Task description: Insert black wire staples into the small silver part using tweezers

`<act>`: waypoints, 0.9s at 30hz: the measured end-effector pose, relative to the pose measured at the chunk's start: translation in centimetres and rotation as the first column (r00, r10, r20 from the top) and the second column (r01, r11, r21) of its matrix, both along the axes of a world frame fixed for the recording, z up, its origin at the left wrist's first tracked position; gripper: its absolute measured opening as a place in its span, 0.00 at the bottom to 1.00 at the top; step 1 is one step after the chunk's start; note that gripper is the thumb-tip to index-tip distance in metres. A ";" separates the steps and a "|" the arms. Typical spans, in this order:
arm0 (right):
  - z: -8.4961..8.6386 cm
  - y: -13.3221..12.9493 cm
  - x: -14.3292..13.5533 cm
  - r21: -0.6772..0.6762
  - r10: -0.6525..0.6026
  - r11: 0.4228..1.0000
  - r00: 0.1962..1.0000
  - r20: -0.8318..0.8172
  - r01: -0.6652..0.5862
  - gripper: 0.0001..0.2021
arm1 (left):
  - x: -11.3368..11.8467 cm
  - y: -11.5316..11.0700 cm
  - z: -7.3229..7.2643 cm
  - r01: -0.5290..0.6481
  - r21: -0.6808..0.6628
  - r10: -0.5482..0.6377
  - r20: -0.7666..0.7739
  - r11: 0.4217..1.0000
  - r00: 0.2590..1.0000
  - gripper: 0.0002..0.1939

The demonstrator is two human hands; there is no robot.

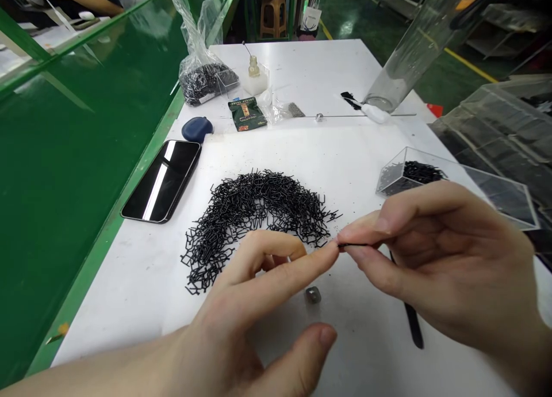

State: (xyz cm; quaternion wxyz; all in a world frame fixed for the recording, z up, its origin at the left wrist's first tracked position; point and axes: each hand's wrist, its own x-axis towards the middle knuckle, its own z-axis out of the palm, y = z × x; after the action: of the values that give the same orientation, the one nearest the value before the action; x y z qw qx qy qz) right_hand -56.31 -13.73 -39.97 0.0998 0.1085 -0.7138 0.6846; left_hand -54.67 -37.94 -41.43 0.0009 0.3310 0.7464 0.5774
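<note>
My right hand (pixel 444 264) pinches a thin black bent wire piece (pixel 354 245) between thumb and fingertips. My left hand (pixel 250 305) has its index finger stretched out, its tip against the left end of that piece, while its thumb stands well apart. Beyond my left hand, many similar small black bent pieces (pixel 254 207) lie heaped in an arc on the white table (pixel 345 351). Between my hands sits a small shiny grey block (pixel 313 295). A slim black tool (pixel 414 325) shows below my right hand; its upper part is hidden, and whether the hand touches it I cannot tell.
A phone (pixel 163 181) and dark blue oval case (pixel 197 129) lie at left. Behind are a bag of black pieces (pixel 204 83), a small bottle (pixel 255 80) and a green packet (pixel 246 114). Rightward stand a clear box (pixel 409 172) and a tilted clear cylinder (pixel 405 63).
</note>
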 end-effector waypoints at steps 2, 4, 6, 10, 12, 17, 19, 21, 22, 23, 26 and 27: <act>0.0 0.1 -0.1 0.014 -0.001 1.000 1.000 -0.003 0.001 0.20 | -0.1 -0.1 -0.1 0.001 0.023 -0.001 0.001 1.000 1.000 0.38; 0.0 0.3 -0.1 0.015 0.017 1.000 1.000 0.016 -0.017 0.20 | -0.3 -0.1 -0.2 0.021 0.059 -0.022 0.004 0.998 1.000 0.38; 0.0 0.6 -0.1 0.007 0.053 0.999 0.998 0.038 -0.054 0.21 | -0.4 -0.1 -0.2 0.044 0.081 -0.045 0.009 0.996 0.999 0.41; 0.0 1.1 -0.1 0.008 0.094 0.996 0.995 0.035 -0.094 0.20 | -0.5 0.0 -0.1 0.066 0.069 -0.067 0.003 0.995 0.998 0.47; 0.0 1.3 -0.1 0.011 0.101 0.995 0.994 0.030 -0.101 0.20 | -0.5 -0.1 -0.2 0.078 0.063 -0.078 0.003 0.995 0.997 0.47; 0.1 1.3 -0.1 0.028 0.086 0.996 0.996 0.008 -0.087 0.20 | -0.4 -0.2 -0.3 0.094 0.051 -0.093 -0.004 0.994 0.996 0.47; 0.1 1.2 0.0 0.028 0.082 0.996 0.997 0.016 -0.082 0.20 | -0.5 -0.2 -0.1 0.079 0.020 -0.079 -0.002 0.997 0.997 0.48; 0.2 1.1 0.0 0.020 0.074 0.997 0.997 0.030 -0.075 0.20 | -0.5 -0.1 0.1 0.077 -0.002 -0.077 -0.002 0.997 0.997 0.48; 0.2 1.1 -0.1 0.013 0.067 0.998 0.997 0.036 -0.068 0.19 | -0.6 0.0 0.2 0.076 -0.013 -0.076 -0.001 0.997 0.997 0.48; 0.2 1.0 -0.1 0.003 0.060 0.998 0.997 0.048 -0.060 0.19 | -0.6 0.0 0.2 0.073 -0.020 -0.073 -0.002 0.997 0.997 0.47; 0.3 0.9 -0.3 -0.069 0.085 0.995 0.986 0.145 -0.075 0.20 | -0.9 0.2 0.2 0.016 -0.008 -0.016 -0.007 1.000 1.000 0.44; 0.3 0.8 -0.4 -0.097 0.112 0.991 0.976 0.186 -0.095 0.20 | -0.9 0.3 0.1 -0.019 0.014 0.019 -0.005 1.000 1.000 0.42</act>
State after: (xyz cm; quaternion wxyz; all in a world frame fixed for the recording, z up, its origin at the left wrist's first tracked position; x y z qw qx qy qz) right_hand -56.67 -12.90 -39.66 -0.0002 0.0748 -0.6827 0.7269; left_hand -55.59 -37.67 -41.28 -0.0088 0.3253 0.7456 0.5816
